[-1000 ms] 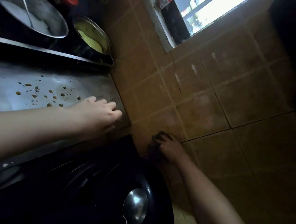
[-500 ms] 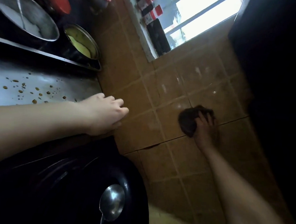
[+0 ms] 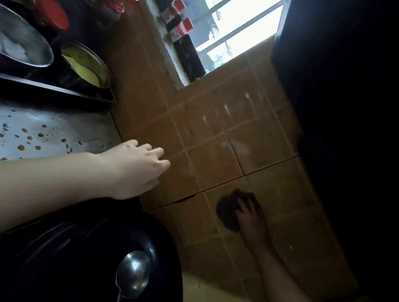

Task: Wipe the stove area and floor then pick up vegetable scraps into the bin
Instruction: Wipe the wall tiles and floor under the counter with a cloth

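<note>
Right hand (image 3: 250, 217), lower centre-right: its grip is bent round a dark crumpled wad (image 3: 225, 213), and the fingers clasp the wad's right side. Whether the wad is cloth or a scouring pad cannot be told. The wad lies flat against the brown tiled wall (image 3: 218, 128), just below a dark grout line, with the hand pressing it there. The forearm runs down to the lower right edge of the view, in shadow.

Left hand (image 3: 136, 168), centre-left: it rests knuckles up at the right corner of the grey steel counter (image 3: 55, 123), close to the wall. Its grip is loosely bent and the fingertips are hidden beyond the knuckles. Nothing is seen in it. The bare forearm crosses the counter's front edge from the left.

Small brown scraps (image 3: 21, 147) lie scattered over the counter's left part, well apart from either hand.

Behind the counter, on a dark raised ledge, a wide steel bowl with white contents (image 3: 20, 39) stands beside a smaller steel bowl with yellow contents (image 3: 87, 67). A round red lid (image 3: 53, 17) shows behind them.

Below the left arm is a large black wok (image 3: 82, 248), with the bowl of a shiny metal ladle (image 3: 133, 273) lying inside it near the rim.

Upper centre: a barred window (image 3: 237, 20), brightly lit, is set in the tiled wall. Two red-capped bottles (image 3: 185, 31) stand at its left side. The right side of the view is dark and unreadable.
</note>
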Motion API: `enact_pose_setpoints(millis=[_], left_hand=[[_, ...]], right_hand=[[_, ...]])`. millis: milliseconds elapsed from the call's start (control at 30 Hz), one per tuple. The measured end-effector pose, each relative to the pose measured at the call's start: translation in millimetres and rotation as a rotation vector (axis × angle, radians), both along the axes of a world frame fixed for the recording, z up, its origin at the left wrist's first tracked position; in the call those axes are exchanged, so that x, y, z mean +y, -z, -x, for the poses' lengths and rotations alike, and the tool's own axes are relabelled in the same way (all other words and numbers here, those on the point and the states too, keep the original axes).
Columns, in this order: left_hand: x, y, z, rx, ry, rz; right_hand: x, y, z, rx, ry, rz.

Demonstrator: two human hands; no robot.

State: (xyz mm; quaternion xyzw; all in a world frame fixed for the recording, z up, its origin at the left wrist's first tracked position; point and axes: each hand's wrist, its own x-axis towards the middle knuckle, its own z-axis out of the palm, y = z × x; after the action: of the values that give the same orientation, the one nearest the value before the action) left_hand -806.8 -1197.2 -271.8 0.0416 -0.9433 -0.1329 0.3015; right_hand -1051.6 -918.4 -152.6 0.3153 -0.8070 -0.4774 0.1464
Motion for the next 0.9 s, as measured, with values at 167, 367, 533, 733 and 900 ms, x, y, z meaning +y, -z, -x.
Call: enact_pose_setpoints(millis=[167, 367, 533, 733, 900], left_hand=[[0.9, -12.8, -5.9, -0.059, -0.008, -0.002], [34.3, -44.0, -3.5, -0.100, -0.031, -0.051], [69.8, -54.1, -2.9, -0.035, -0.055, -0.043], [102.2, -51.5, -2.4, -0.072, -0.050, -0.036], [125.6, -45.0, 3.3, -0.096, -0.055, -0.007]], right_hand=[[35.6, -10.7, -11.6, -0.065, -0.037, -0.050], [23.9, -70.8, 14.5, 0.068, -0.193, 0.336], [9.4, -121.2, 19.9, 0.023, -0.265, 0.690], [43.0, -65.8, 28.4, -0.010, -0.223, 0.327], [94.3, -13.3, 34.6, -0.088, -0.155, 0.062]])
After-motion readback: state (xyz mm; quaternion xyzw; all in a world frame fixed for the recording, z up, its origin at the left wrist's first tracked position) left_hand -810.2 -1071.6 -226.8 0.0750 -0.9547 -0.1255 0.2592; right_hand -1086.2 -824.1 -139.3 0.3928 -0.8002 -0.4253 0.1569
